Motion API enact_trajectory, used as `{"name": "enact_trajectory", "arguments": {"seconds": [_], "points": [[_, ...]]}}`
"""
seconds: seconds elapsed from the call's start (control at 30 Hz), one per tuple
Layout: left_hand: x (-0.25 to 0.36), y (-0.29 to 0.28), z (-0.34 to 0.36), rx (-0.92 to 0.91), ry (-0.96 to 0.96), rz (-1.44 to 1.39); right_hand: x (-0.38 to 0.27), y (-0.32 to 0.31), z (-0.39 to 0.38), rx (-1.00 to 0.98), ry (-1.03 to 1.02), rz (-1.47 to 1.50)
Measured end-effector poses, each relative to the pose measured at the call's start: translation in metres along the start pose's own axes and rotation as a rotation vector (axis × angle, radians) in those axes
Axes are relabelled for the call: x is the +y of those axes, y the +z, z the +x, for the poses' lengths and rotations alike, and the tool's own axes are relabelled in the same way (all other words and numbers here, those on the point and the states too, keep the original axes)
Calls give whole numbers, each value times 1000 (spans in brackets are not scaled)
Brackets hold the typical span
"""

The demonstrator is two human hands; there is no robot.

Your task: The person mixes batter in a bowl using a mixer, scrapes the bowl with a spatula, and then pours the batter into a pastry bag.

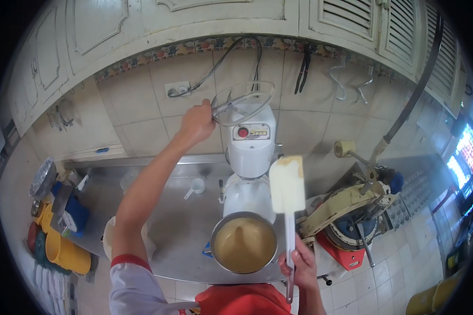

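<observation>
Holding a beater [226,106] up level with the head of the mixer [251,157], my left hand [198,123] is closed around one end, its looped frame overlapping the mixer's top in my view; I cannot tell whether the two touch. My right hand [301,261] grips a spatula [287,191] by its handle, low and to the right of the bowl [244,216], with the white blade pointing up and a tan smear near its top edge. From my camera, the bowl sits just in front of the mixer's base, at the near edge of the steel desk [184,236], and tan batter [247,245] lies inside it. A small white scoop [196,186] rests on the desk left of the mixer, and a white tub [109,239] is partly hidden behind my left forearm. Over to my right, I have a cream machine [326,212] with a red base; black-handled pliers [303,71] hang on the tiled wall.
</observation>
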State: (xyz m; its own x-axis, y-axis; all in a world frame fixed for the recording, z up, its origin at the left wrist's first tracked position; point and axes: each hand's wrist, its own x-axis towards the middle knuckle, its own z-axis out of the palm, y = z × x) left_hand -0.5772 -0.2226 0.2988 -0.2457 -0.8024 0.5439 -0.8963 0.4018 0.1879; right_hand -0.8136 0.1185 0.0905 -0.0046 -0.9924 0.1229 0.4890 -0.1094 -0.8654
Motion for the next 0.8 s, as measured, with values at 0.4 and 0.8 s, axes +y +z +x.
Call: {"name": "enact_trajectory", "arguments": {"seconds": [0.4, 0.8], "points": [[20, 10, 27, -163, 29, 245, 11, -21, -19, 121, 141, -26], [-41, 28, -282, 148, -58, -999, 36, -21, -16, 102, 64, -206]]}}
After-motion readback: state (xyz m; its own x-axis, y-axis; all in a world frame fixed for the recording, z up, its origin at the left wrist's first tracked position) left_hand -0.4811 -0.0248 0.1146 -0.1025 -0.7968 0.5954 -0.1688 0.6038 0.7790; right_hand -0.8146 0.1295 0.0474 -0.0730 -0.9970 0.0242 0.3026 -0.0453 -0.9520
